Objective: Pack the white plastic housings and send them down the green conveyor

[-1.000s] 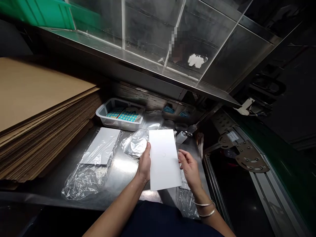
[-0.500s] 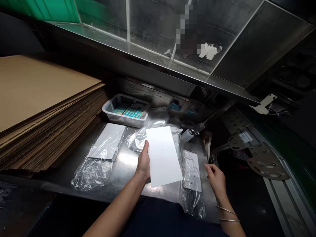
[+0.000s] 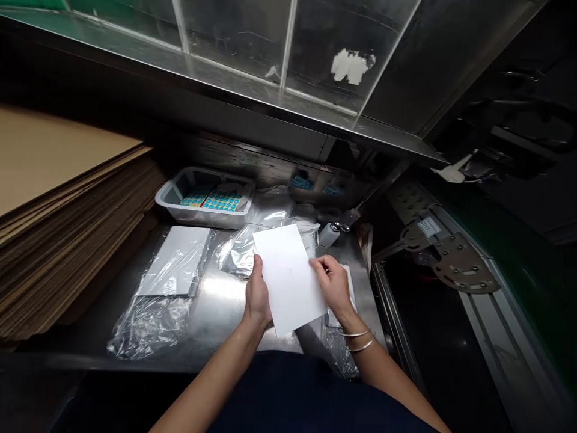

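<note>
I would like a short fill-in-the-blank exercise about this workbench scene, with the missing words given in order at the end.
1. The left hand holds a flat rectangular item whose colour is ____.
2. The right hand has ____ silver bangles on its wrist.
3. The brown cardboard stack stands on the person's ____ side.
4. The sheets of round stickers lie ____ the plastic tray.

Missing words: white; two; left; inside.
</note>
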{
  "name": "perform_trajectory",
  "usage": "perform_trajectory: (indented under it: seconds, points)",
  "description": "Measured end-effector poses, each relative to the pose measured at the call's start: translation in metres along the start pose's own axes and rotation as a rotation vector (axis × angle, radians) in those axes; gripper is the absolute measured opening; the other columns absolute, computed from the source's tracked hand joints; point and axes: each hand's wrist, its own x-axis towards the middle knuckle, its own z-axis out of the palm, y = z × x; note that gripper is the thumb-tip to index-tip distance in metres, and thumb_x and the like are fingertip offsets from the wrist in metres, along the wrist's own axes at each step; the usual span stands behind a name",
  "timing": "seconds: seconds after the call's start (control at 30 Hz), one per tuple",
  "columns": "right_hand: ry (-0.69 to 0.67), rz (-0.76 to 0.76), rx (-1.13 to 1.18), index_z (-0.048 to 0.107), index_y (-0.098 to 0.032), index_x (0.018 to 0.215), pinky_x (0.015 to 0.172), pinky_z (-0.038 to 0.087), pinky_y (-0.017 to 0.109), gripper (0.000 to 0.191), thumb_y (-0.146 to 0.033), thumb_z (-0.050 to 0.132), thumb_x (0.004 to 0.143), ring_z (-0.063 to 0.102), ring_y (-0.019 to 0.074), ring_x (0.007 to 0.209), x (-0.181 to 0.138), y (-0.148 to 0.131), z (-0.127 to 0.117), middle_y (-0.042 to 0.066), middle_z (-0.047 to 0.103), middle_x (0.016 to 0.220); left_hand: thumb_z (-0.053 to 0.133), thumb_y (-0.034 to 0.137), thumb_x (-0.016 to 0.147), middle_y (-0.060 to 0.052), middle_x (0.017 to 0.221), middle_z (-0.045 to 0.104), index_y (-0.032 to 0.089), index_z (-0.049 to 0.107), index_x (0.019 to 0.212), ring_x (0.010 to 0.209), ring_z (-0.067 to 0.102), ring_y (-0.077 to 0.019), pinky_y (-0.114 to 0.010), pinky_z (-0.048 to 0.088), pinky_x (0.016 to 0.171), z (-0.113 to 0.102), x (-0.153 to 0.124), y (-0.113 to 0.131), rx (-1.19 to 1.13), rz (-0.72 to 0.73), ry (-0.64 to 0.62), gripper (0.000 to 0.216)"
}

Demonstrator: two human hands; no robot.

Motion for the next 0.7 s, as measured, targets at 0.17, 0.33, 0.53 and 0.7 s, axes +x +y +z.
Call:
perform_trajectory:
  seconds: [0.17,0.33,0.53,0.7]
  points:
    - [0.008,0.081,-0.126,0.058,-0.017,0.072,0.059,0.035,0.025,0.031,-0.043,0.045,0.084,0.049,0.0145,0.059,-0.002,0.039,-0.016,0.0,0.056,0.062,0.049,0.057,0.079,-0.01,0.082,0.071,0.012,0.065,0.095,0.082,0.067,-0.0254,-0.033,0.055,0.072,-0.007,0.003,0.007,-0.019,0.003,0.012,0.05]
    - [0.057,0.389,-0.407,0.055,-0.018,0.062,0.056,0.034,0.028,0.041,-0.052,0.04,0.08,0.049,0.0176,0.057,-0.029,0.108,-0.07,0.002,0.053,0.055,0.048,0.057,0.08,-0.008,0.082,0.071,0.015,0.064,0.095,0.08,0.067,-0.0233,-0.032,0.055,0.073,-0.009,0.009,0.007,-0.027,-0.009,0.029,0.048]
    - [0.188,0.54,-0.619,0.065,-0.015,0.101,0.085,0.036,0.051,0.041,-0.041,0.05,0.073,0.032,0.0415,0.121,-0.074,0.145,-0.116,0.02,0.039,0.133,0.049,0.059,0.078,-0.009,0.084,0.071,0.014,0.063,0.098,0.08,0.067,-0.0255,-0.035,0.056,0.07,-0.011,0.018,-0.001,0.005,-0.062,0.024,0.051]
    - [0.082,0.57,0.217,0.029,-0.026,0.139,0.086,0.045,0.041,0.074,-0.055,0.054,0.075,0.042,0.0288,0.12,-0.065,0.082,-0.069,0.012,0.039,0.137,0.047,0.061,0.078,-0.011,0.099,0.068,0.015,0.061,0.106,0.091,0.064,-0.0277,-0.036,0.054,0.076,-0.005,0.016,-0.007,0.07,-0.06,0.003,0.055]
